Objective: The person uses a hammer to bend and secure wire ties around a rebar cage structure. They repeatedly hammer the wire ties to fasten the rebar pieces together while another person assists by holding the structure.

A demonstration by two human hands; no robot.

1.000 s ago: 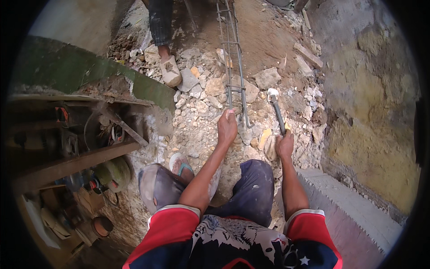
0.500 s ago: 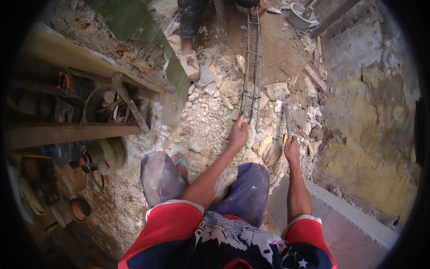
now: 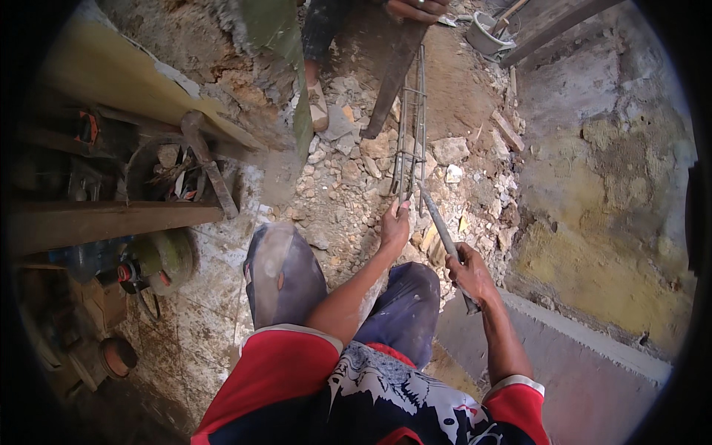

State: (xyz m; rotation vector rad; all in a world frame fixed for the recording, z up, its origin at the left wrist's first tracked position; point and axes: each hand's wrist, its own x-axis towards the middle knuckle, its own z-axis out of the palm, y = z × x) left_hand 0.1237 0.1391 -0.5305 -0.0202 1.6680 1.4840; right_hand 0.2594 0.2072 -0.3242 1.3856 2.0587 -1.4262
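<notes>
Cage [image 3: 416, 133] of thin steel bars lies lengthwise just ahead of the person, over rubble [image 3: 337, 196], near end between the knees and the far ground. Left hand [image 3: 395, 228] has its fingers wrapped round that near end. Right hand [image 3: 472, 276] grasps a metal rod [image 3: 440, 228], its tail jutting past the palm, its tip right by the cage's right-hand bar; contact cannot be told. Progress, by my reading: cross-ties already join the bars along the visible length; bar ends run past the nearest tie, uncapped. What remains there, the view does not settle. Farther out, a co-worker's hand [image 3: 417, 9] sits at the top of a dark board [image 3: 397, 78]; its hold is unclear. Bucket [image 3: 484, 37] beyond, near a stained wall [image 3: 593, 170]. Left side: shelf [image 3: 111, 222], green round container [image 3: 174, 256] below it. No legible brand, label or lettering on cage or rod; shirt [image 3: 400, 386] carries a picture print.
</notes>
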